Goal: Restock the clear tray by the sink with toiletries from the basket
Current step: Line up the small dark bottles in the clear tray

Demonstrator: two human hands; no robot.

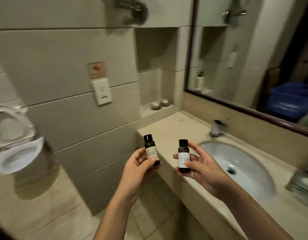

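A person stood at a bathroom bench with both hands raised over its front edge, left of the sink. The left hand gripped a small dark bottle with a pale label, its fingers curled round the lower half. The right hand pinched a matching second bottle, held upright just beside the first and not touching it. The tray sat blurred at the far right of the bench, beyond the sink and well apart from both bottles. A tap stood behind the basin. The mirror above reflected a blue basket. A toilet with its lid up stood to the left.
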